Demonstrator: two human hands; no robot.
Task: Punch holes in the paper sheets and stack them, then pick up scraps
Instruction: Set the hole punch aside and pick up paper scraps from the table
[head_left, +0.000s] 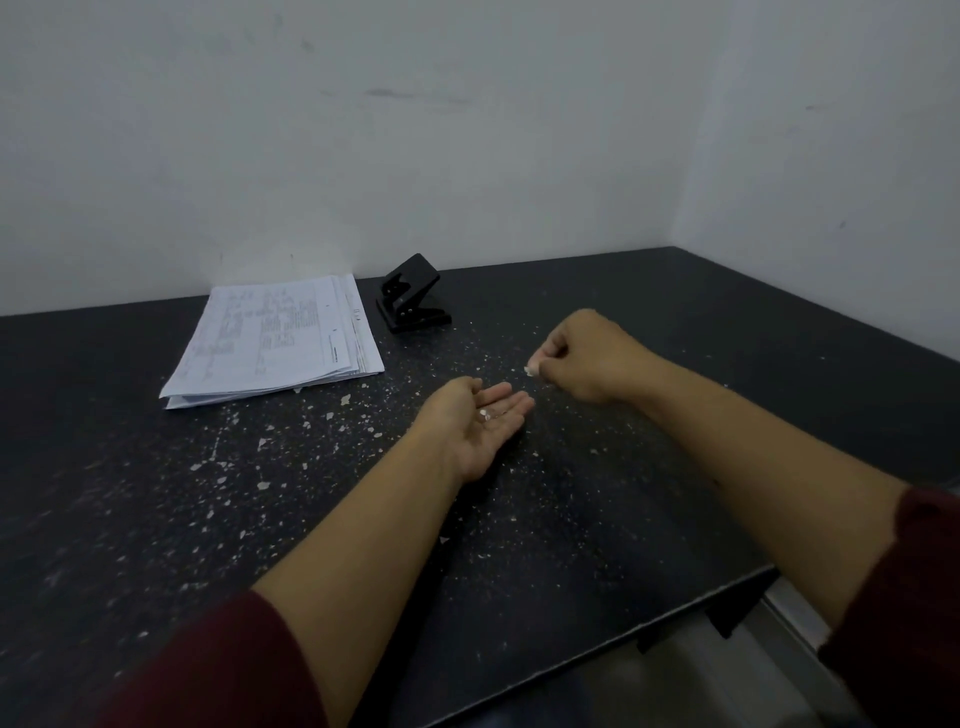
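Observation:
A stack of printed paper sheets (275, 338) lies at the back left of the dark speckled table (156, 493). Just right of the stack stands a black hole punch (413, 301). My left hand (478, 421) lies palm up in the middle of the table, fingers straight, with a few small white paper scraps (487, 414) on the palm. My right hand (587, 358) hovers just to its right and slightly farther back, pinching a small white scrap (531, 370) between thumb and fingertips.
White flecks and bits are scattered over the table top, thickest in front of the paper stack. White walls close off the back and right side. The table's front right edge (675, 613) drops to a pale floor.

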